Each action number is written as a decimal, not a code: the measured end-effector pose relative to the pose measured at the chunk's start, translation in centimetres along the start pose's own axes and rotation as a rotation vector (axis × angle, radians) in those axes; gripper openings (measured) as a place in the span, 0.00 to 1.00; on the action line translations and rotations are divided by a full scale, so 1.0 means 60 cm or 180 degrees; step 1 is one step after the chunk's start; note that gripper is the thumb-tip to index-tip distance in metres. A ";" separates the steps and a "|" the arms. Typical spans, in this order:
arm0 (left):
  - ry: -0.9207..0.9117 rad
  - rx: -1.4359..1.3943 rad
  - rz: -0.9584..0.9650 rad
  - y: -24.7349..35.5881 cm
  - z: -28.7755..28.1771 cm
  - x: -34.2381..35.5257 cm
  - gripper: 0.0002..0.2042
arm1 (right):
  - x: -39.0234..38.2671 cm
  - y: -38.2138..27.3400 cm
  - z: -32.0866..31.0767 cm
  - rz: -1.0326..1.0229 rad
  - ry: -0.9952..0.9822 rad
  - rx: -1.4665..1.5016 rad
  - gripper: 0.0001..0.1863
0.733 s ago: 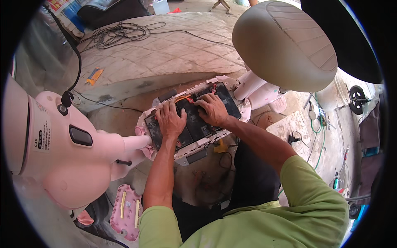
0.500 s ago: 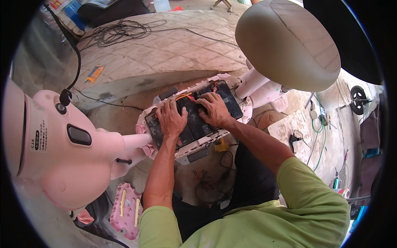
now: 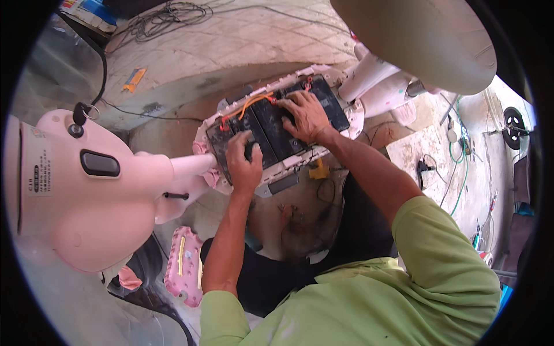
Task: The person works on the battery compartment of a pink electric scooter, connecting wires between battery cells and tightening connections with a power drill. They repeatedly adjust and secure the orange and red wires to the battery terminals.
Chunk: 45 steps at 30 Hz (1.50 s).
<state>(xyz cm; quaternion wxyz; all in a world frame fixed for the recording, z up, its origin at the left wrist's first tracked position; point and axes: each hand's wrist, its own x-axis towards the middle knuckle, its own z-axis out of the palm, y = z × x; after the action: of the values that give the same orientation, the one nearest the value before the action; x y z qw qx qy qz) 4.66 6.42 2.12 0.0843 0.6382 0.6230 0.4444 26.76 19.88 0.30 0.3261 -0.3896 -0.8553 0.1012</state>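
Note:
Black batteries [image 3: 258, 130] sit side by side in the footboard compartment of a pink electric scooter [image 3: 104, 190]. An orange cable [image 3: 247, 106] arches over them between red-covered terminals. My left hand [image 3: 244, 164] rests on the left battery near its front edge, fingers slightly bent and thumb apart, holding nothing. My right hand [image 3: 307, 119] lies spread over the middle and right of the batteries. Its fingertips are close to a red terminal [image 3: 272, 100], and I cannot tell whether they touch it. The pink compartment rim [image 3: 291, 162] runs around the batteries.
A pink cover panel [image 3: 183, 271] lies on the floor at the lower left. The scooter seat [image 3: 427, 43] rises at the upper right. A coiled black cable [image 3: 167, 22] lies at the back, an orange packet [image 3: 134, 79] below it. A yellow connector [image 3: 318, 169] hangs beside the compartment.
The view has shifted, moving the scooter within the picture. My left hand has drawn back toward me from the orange cable, leaving more of it in sight. My right hand stays on the batteries.

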 end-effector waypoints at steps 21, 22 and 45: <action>-0.2251 0.0267 0.2482 0.524 -0.182 -0.021 0.15 | 0.000 0.015 0.030 -0.0188 0.0173 -0.0474 0.27; -0.2292 0.0339 0.2473 0.526 -0.186 -0.020 0.15 | 0.000 0.011 0.035 -0.0233 0.0224 -0.0414 0.26; -0.1768 0.0628 -0.4731 -0.404 -0.144 -0.565 0.41 | 0.007 -0.002 0.014 -0.0141 0.0132 -0.0121 0.27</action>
<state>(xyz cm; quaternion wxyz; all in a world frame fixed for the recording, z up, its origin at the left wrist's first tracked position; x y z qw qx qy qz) -12.82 -21.85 -24.50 0.4536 0.1478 0.8779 0.0397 25.96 20.19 -0.12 0.3385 -0.3788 -0.8586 0.0696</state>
